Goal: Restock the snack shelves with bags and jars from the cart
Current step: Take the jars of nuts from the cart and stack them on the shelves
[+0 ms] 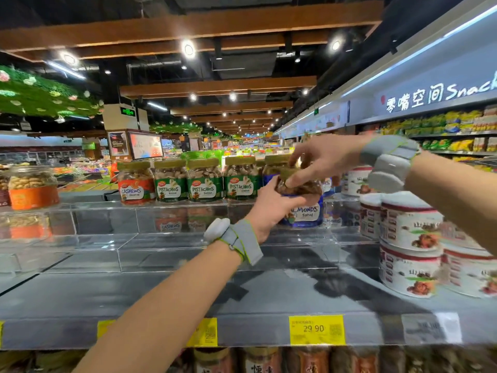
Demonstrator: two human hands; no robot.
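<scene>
Gripping almonds jar (306, 211) w/ both hands: left hand (270, 208) curls round its 9 o'clock side, right hand (321, 160) pinches its top at 12 o'clock, pistachio jars (204, 181) further toward 9.

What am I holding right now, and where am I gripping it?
The almonds jar: left hand grips its side, right hand grips its lid.

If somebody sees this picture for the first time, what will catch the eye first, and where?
In the middle, the left hand grips the side of the blue-labelled almonds jar, and the right hand holds its lid from above. Left of it, green-labelled pistachio jars and one cashews jar stand in a row; at the right, white tins are stacked.
</scene>
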